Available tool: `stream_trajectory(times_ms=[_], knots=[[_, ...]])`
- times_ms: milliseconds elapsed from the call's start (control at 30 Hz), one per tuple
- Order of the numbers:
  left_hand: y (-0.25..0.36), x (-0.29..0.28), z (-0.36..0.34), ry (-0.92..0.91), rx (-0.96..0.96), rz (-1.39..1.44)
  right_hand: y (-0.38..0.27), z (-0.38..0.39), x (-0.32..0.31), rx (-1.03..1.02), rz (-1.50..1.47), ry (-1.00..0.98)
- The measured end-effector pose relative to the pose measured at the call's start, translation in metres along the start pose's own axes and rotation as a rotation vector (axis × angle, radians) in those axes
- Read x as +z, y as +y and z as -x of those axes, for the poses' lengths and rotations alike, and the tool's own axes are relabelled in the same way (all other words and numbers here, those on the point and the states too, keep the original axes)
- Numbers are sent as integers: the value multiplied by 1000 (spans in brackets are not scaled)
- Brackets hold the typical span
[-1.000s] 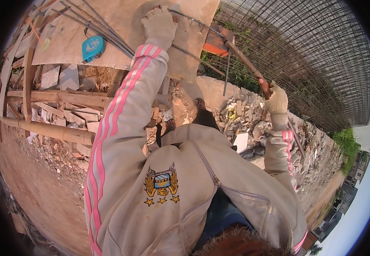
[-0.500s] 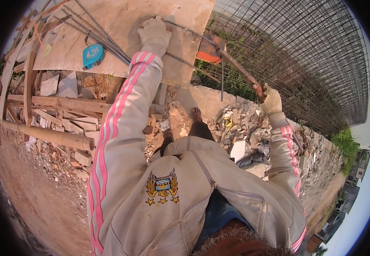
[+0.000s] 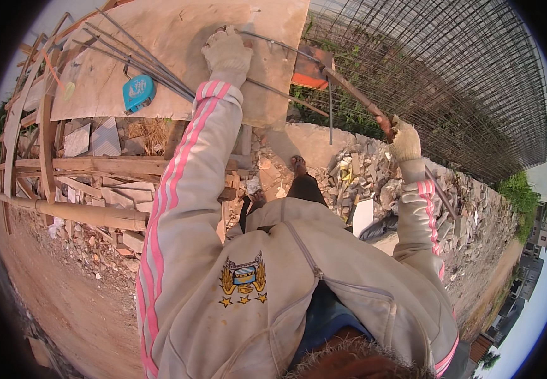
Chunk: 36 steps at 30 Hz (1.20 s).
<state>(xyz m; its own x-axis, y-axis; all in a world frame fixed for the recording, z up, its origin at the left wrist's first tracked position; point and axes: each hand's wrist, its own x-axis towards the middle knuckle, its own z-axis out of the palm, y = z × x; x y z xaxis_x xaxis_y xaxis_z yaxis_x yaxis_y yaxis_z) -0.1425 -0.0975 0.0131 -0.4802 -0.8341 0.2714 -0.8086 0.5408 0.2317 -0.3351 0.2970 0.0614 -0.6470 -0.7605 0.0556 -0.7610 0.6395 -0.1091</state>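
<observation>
My left hand [image 3: 228,52], in a worn cream knit glove, rests on the wooden board at the top. Its fingers are curled round a thin steel rod [image 3: 267,40], which runs right toward a rusty bar. My right hand [image 3: 404,141], gloved too, grips that rusty bar [image 3: 356,95] near its lower end, out past the board's right edge. A short length of rod [image 3: 331,117] points down beside the bar's upper end. Left of my left forearm lie several steel rods [image 3: 153,66] and a turquoise tape measure [image 3: 139,93].
The plywood board [image 3: 103,76] spans the upper left. An orange and dark block [image 3: 311,74] sits at its right edge. Steel mesh [image 3: 450,76] stands at the upper right. Broken rubble [image 3: 349,167] surrounds my feet, with timber and a bamboo pole [image 3: 90,213] at left.
The view has shifted slightly. Both hands keep their grips in nearly the same places, the right one only a little farther right in the picture.
</observation>
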Motion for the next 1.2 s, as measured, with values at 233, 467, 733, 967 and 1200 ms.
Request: stream_trajectory(times_ms=[233,467,733,967,1200], knots=[[-1,-2,0,-32,-17,-13,-71,47,6,268,87,44],[-2,-3,-3,-39,-4,-38,-66,42,-6,154,40,34],[1,-4,-4,-40,-9,-69,-65,42,2,251,24,34],[4,-6,-3,18,-19,-69,-106,57,2,418,5,4],[1,-4,-6,15,3,10,-109,62,4,362,-7,35]])
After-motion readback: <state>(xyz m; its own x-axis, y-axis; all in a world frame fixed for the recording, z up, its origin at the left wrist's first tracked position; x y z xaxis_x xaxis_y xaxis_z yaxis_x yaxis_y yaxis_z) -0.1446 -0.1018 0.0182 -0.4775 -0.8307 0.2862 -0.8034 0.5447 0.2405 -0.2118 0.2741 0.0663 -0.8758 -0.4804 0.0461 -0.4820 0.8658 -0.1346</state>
